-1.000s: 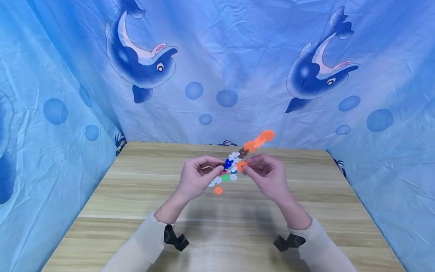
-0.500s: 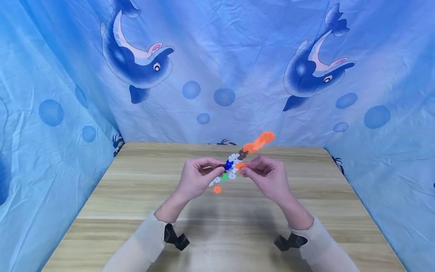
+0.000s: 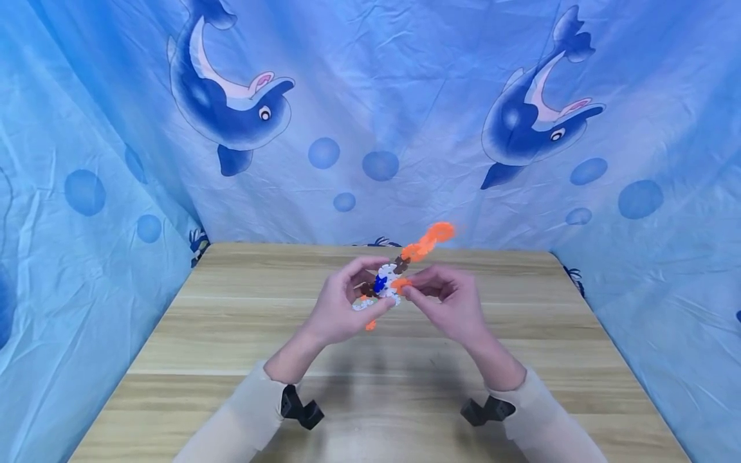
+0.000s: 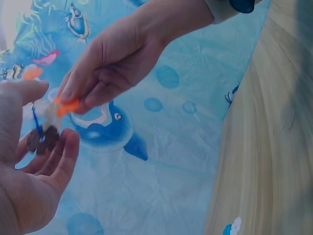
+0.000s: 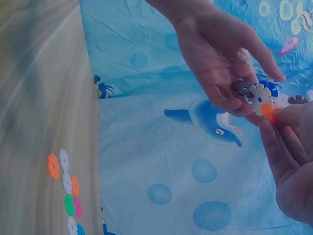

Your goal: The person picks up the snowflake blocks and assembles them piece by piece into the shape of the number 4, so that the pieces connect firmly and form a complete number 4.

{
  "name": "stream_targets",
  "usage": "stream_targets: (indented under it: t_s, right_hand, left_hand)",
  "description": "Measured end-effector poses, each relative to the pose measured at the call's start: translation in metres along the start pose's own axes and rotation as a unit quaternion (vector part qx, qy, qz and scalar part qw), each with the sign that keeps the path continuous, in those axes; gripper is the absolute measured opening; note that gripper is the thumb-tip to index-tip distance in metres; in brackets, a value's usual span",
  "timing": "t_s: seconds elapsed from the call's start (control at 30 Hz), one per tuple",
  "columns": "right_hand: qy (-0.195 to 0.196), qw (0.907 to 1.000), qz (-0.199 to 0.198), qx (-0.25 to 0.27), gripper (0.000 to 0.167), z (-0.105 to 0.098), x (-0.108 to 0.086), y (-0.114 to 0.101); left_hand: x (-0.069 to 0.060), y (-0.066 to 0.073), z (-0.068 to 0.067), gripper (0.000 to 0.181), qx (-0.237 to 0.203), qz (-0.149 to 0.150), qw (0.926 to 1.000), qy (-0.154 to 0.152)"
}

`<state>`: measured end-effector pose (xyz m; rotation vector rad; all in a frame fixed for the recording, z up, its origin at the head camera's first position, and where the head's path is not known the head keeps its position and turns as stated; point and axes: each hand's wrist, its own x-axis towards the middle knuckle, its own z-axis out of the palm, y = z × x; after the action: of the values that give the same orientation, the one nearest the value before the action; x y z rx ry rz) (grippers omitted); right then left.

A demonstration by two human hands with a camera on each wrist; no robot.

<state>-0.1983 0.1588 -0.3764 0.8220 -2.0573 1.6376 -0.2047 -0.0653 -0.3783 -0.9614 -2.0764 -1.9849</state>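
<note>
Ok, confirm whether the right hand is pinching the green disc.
No, the right hand pinches an orange disc, while the green disc lies on the table.

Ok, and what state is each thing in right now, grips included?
left grip: loosely curled around the disc build
right grip: pinching an orange disc
orange disc: at the disc build's white discs; whether slotted in, can't tell
disc build: linked together, raised off the table
loose discs: lying on the table
curtain: hanging, wrinkled
</note>
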Motion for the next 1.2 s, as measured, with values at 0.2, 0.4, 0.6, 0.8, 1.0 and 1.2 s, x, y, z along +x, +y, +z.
stream_targets:
  t_s: [0.2,0.4,0.6,0.8,1.0,1.2]
  right_hand:
    - [-0.010,0.9998,-0.010,0.013,0.016,0.009,-0.002,0.003]
    - [-0.015,0.9997,-0.012,0.014,0.016,0.013,-0.004,0.005]
    - [-0.027,0.9992,-0.020,0.021,0.016,0.012,-0.003,0.012]
    - [-0.055,0.9941,0.063,-0.069,0.014,0.004,0.008,0.053]
    - [-0.217,0.9302,0.146,-0.258,0.031,0.010,0.002,0.115]
    - [-0.323,0.8801,0.107,-0.331,0.044,0.020,-0.013,0.138]
  left_hand:
    - [0.000,-0.002,0.006,0.012,0.055,0.005,0.9984,0.014]
    - [-0.001,-0.002,0.006,0.004,0.064,-0.012,0.9977,0.017]
    - [-0.003,-0.003,0.001,0.004,0.070,-0.021,0.9973,0.014]
    - [-0.005,0.001,-0.013,0.004,0.070,-0.018,0.9965,0.042]
    - [-0.008,0.001,-0.020,0.005,0.069,-0.020,0.9966,0.039]
    - [-0.009,0.002,-0.018,0.006,0.075,-0.025,0.9963,0.034]
